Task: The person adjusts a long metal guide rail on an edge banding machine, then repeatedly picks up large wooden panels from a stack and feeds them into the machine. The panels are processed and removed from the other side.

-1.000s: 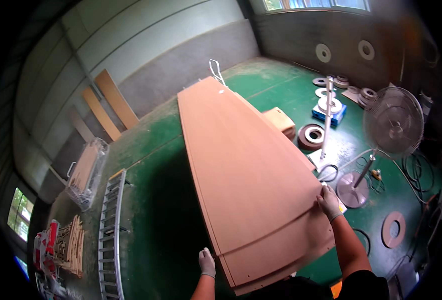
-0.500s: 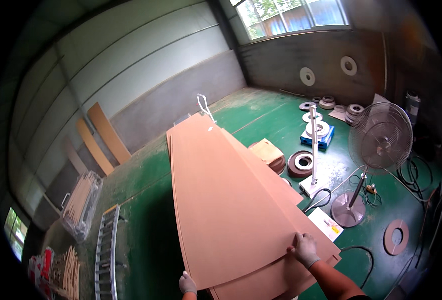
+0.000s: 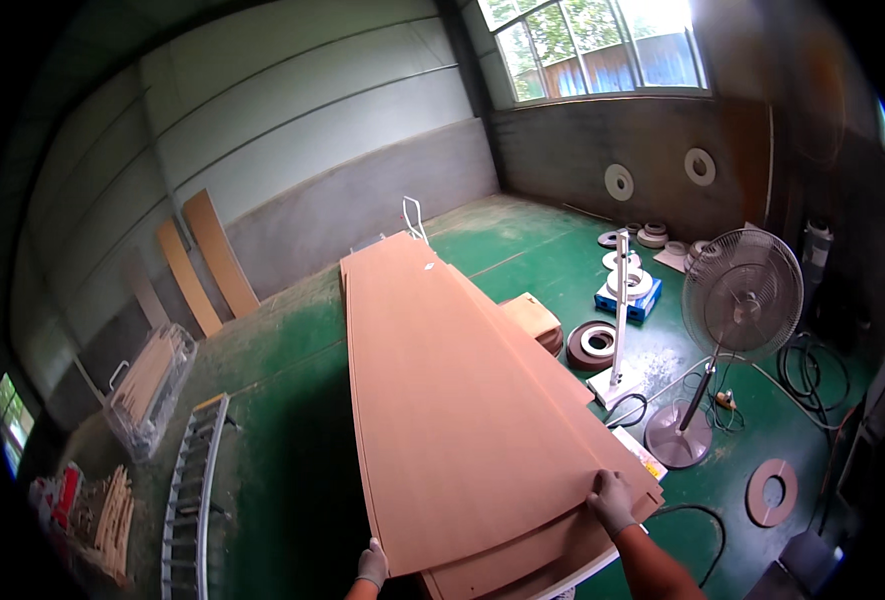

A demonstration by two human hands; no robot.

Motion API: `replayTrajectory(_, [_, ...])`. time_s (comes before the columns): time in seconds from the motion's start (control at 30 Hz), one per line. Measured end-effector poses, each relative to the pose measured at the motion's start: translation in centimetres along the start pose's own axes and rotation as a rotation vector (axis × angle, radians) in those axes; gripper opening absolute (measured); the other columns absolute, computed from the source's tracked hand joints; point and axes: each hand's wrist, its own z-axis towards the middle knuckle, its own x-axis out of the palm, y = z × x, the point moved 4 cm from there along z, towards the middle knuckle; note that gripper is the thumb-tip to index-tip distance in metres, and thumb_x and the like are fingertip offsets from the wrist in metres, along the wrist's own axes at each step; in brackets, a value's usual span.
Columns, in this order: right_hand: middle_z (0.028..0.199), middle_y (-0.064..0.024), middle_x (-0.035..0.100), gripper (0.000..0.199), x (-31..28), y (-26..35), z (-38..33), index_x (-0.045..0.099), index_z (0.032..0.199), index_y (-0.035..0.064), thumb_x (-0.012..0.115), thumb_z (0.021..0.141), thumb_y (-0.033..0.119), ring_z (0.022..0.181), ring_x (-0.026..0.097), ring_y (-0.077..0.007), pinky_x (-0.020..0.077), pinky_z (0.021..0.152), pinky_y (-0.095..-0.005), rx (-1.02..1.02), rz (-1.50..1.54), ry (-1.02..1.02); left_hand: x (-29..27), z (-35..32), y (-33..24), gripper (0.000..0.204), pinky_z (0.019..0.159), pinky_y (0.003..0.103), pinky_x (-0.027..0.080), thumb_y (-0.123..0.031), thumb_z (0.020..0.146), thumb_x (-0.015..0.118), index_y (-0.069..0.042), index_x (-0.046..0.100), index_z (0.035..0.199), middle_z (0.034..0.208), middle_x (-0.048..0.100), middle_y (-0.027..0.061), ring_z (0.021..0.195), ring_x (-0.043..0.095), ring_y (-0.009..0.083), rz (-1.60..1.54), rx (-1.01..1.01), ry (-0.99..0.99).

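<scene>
A metal ladder (image 3: 190,500) lies flat on the green floor (image 3: 292,400) at the left, with a wire cart of timber strips (image 3: 152,385) beyond it. The gloved left hand (image 3: 372,565) grips the near left corner of the top board (image 3: 452,420), a long brown sheet lying on a stack of like sheets; its fingers curl closed over the edge. The gloved right hand (image 3: 612,502) presses on the near right corner of the same board, fingers bent and close together, fingertips on the edge. To the right stand a white post on a base (image 3: 617,320) and a pedestal fan (image 3: 737,310), with rolls of edge banding (image 3: 594,343) on the floor behind.
</scene>
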Motion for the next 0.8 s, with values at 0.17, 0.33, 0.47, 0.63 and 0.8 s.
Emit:
replayTrajectory(0.17, [0.091,-0.0149,0.066,0.027,-2.9,-2.9,-10.7,0.066,0.094,0.003,0.077,0.071,0.011,0.091,0.064,-0.0358,0.0522,0.084,-0.0472,0.08,0.029,-0.079,-3.8,-9.7,8.3,0.069,0.1,0.05,0.051,-0.052,0.106,0.039,0.009,0.068,0.118,0.12,0.068,0.0324,0.119,0.063,0.0451,0.023,-0.057,0.238])
replayTrajectory(0.33, [0.089,-0.0165,0.071,0.033,-5.5,-7.4,-25.1,0.07,0.101,0.0025,0.081,0.081,0.027,0.082,0.068,-0.0353,0.0547,0.074,-0.0449,0.24,-0.047,-0.031,-7.9,-15.2,19.8,0.076,0.103,0.047,0.049,-0.057,0.105,0.039,0.011,0.065,0.122,0.125,0.067,0.0302,0.122,0.062,0.0427,-0.115,-0.19,0.129])
replayTrajectory(0.47, [0.1,-0.0169,0.075,0.058,-3.2,-11.1,-36.2,0.07,0.115,-0.0022,0.054,0.103,0.052,0.094,0.073,-0.0268,0.0564,0.083,-0.0401,0.348,0.127,0.268,-9.1,-16.1,23.8,0.082,0.105,0.045,0.047,-0.062,0.104,0.039,0.013,0.063,0.125,0.13,0.066,0.0284,0.124,0.06,0.0409,-0.239,-0.252,0.042])
replayTrajectory(0.63, [0.117,-0.0082,0.07,0.062,-1.7,-3.3,-43.7,0.061,0.134,-0.0043,0.051,0.107,0.051,0.103,0.068,-0.0183,0.0544,0.091,-0.0345,0.676,0.7,0.501,-12.9,-15.0,26.3,0.085,0.108,0.042,0.045,-0.063,0.104,0.039,0.015,0.058,0.132,0.136,0.064,0.0245,0.126,0.059,0.0351,-0.343,-0.204,0.007])
replayTrajectory(0.8, [0.076,0.0032,0.054,0.044,-0.9,-5.6,-46.1,0.062,0.09,0.0069,0.059,0.104,0.048,0.066,0.05,-0.0091,0.0412,0.058,-0.0266,0.529,0.696,0.718,-13.5,-15.6,24.4,0.084,0.108,0.042,0.047,-0.062,0.106,0.039,0.013,0.054,0.139,0.139,0.062,0.0213,0.126,0.06,0.0314,-0.496,-0.192,0.054])
